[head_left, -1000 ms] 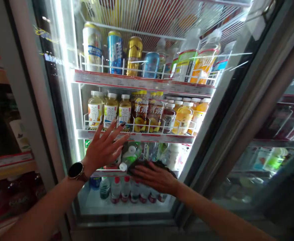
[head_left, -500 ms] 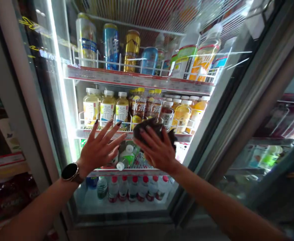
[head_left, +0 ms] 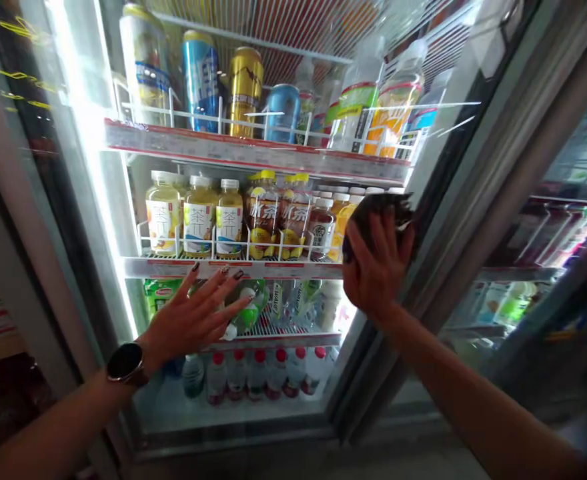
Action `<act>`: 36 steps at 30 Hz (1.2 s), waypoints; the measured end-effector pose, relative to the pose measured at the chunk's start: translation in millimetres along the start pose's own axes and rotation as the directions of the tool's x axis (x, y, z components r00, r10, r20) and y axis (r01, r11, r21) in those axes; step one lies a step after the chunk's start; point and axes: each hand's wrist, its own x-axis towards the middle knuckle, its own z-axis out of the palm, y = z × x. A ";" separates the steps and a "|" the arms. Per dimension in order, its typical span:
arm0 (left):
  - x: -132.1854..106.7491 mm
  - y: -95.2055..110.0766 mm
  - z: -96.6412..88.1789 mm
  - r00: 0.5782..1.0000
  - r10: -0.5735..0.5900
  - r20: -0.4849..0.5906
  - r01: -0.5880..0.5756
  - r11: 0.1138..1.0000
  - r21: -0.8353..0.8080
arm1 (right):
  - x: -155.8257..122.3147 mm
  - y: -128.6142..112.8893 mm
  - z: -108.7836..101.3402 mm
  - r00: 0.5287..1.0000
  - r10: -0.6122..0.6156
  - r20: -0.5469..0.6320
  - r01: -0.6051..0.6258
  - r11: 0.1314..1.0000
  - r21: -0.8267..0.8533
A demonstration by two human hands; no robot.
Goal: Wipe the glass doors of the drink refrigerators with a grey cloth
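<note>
My right hand (head_left: 376,270) presses a dark cloth (head_left: 399,205) to the glass door of a drinks fridge, close to the door's right frame (head_left: 451,177). Part of the cloth is hidden under the fingers. Lower down on the left, my left hand (head_left: 191,313) has its fingers spread and holds nothing; it is at the glass, though I cannot tell if it touches. A dark round watch (head_left: 125,363) is on the left wrist. Behind the glass, tea bottles (head_left: 198,220) stand above my left hand, and orange drink bottles (head_left: 339,223) are partly covered by the cloth.
Cans (head_left: 246,87) and large bottles (head_left: 361,110) stand on the upper shelf. Red-capped bottles (head_left: 258,377) line the fridge floor. A green bottle (head_left: 251,310) lies on the shelf behind my left hand. More fridge doors flank this one on both sides.
My right hand and the cloth have slid right and slightly up across the glass, to the door's right edge. My left hand sits a little lower and further left in view, still spread.
</note>
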 end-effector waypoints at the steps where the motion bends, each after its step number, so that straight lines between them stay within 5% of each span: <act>1: -0.9 0.5 0.9 1.000 0.007 0.003 -0.007 1.000 0.007 | -23.5 -12.2 2.3 0.997 -0.058 0.044 0.058 0.998 0.012; 3: -1.6 -0.2 0.4 1.000 0.017 -0.004 -0.017 1.000 0.004 | -77.7 -39.5 3.7 0.956 -0.244 0.163 0.232 0.969 0.090; 6: -1.9 -3.2 -2.6 1.000 0.031 -0.002 -0.031 0.999 -0.015 | -135.4 -64.3 -1.1 0.790 -0.563 0.242 0.497 0.820 0.285; 8: -2.3 -4.7 -4.1 0.999 0.039 0.014 -0.039 0.999 -0.029 | -134.9 -60.4 -5.4 0.674 -0.694 0.252 0.598 0.713 0.366; 9: -2.5 -5.1 -4.5 0.999 0.047 0.021 -0.046 0.998 -0.037 | -121.6 -53.3 -7.1 0.656 -0.707 0.264 0.611 0.703 0.364; 10: -2.6 -5.2 -4.7 0.998 0.055 0.023 -0.054 0.998 -0.042 | -101.1 -44.3 -8.3 0.674 -0.684 0.278 0.599 0.727 0.335; 12: -2.8 -5.0 -4.7 0.998 0.065 0.021 -0.064 0.997 -0.041 | -47.4 -26.7 -9.2 0.795 -0.535 0.285 0.488 0.844 0.223; 14: -3.1 -4.3 -4.0 0.998 0.061 0.020 -0.061 0.998 -0.026 | 4.5 -18.6 -7.1 0.930 -0.290 0.226 0.272 0.956 0.107; 16: -3.8 -3.5 -2.8 0.998 0.053 0.016 -0.053 0.999 -0.006 | 34.0 -26.4 -1.9 0.989 -0.075 0.125 0.069 0.996 0.055; 18: -4.9 -2.7 -1.3 0.999 0.050 0.018 -0.050 0.999 0.004 | 29.2 -49.8 5.8 0.996 -0.023 0.086 0.018 0.998 0.058; 21: -5.6 -2.5 -0.1 0.999 0.050 0.018 -0.050 0.999 0.001 | -34.4 -98.4 16.4 0.959 -0.215 0.186 0.193 0.973 0.127; 25: -4.4 -4.1 -2.1 0.998 0.057 0.018 -0.057 0.998 -0.022 | -128.9 -135.6 20.1 0.787 -0.577 0.218 0.504 0.805 0.312; 28: -6.3 -6.7 -5.1 0.997 0.066 0.032 -0.065 0.997 -0.045 | -126.2 -118.3 15.5 0.676 -0.708 0.207 0.614 0.695 0.375; 30: -11.1 -8.7 -6.5 0.996 0.083 0.045 -0.081 0.996 -0.048 | -86.7 -92.9 10.6 0.721 -0.650 0.240 0.568 0.753 0.332; 33: -21.4 -10.4 -5.9 0.986 0.144 0.084 -0.142 0.989 -0.036 | -18.1 -63.1 5.9 0.912 -0.344 0.224 0.309 0.935 0.176; 36: -27.9 -10.0 -3.2 0.980 0.171 0.101 -0.171 0.985 -0.009 | 1.1 -67.3 9.9 0.983 -0.126 0.134 0.116 0.990 0.079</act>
